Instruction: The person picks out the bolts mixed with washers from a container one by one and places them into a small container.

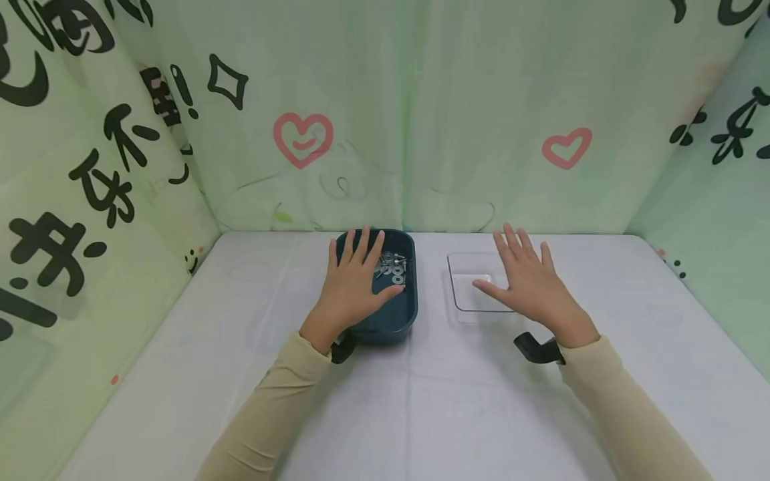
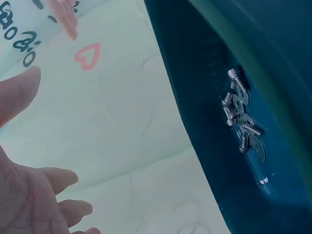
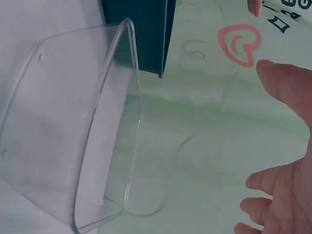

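My left hand (image 1: 353,287) is held over the left side of a dark teal plastic bin (image 1: 385,329), fingers straight and spread, hiding part of it. Inside that bin lies a small pile of metal screws and flat washers (image 1: 392,264), seen closer as bolts and washers (image 2: 243,119) in the left wrist view. My right hand (image 1: 534,287), also spread and holding nothing, is above the right part of a clear plastic box (image 1: 481,311). In the right wrist view, the transparent box (image 3: 53,117) stands apart from the fingers (image 3: 265,180).
A white cloth covers the table (image 1: 409,414). Green curtains (image 1: 373,100) with hearts and black writing enclose its back and both sides. The bin stands left of the clear box, with a gap of cloth between them. A black strap (image 1: 538,349) sits at the right wrist.
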The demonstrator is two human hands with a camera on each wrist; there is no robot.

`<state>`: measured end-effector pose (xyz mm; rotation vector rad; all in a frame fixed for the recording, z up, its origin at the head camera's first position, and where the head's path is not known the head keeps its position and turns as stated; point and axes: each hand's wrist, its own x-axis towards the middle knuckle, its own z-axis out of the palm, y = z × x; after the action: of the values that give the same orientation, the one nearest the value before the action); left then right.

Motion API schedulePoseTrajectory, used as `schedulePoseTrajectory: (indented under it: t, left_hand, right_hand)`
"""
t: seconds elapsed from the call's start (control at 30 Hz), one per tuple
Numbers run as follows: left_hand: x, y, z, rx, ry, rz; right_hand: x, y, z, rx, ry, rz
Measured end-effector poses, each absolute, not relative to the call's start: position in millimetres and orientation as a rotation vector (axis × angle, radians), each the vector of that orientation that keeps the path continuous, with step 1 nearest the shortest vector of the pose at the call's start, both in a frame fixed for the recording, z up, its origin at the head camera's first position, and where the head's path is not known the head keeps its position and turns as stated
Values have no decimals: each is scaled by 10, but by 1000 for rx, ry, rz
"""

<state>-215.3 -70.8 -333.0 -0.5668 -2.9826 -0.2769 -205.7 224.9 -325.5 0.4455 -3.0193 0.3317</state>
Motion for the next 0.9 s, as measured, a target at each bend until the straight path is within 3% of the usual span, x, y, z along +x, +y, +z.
schedulePoseTrajectory:
  t: [0.9]
  left_hand:
    - [-2330,-851,-3130,-668,-2985,-286]
  right_hand:
    - [-2197,2612,-3571,403,-2986,372]
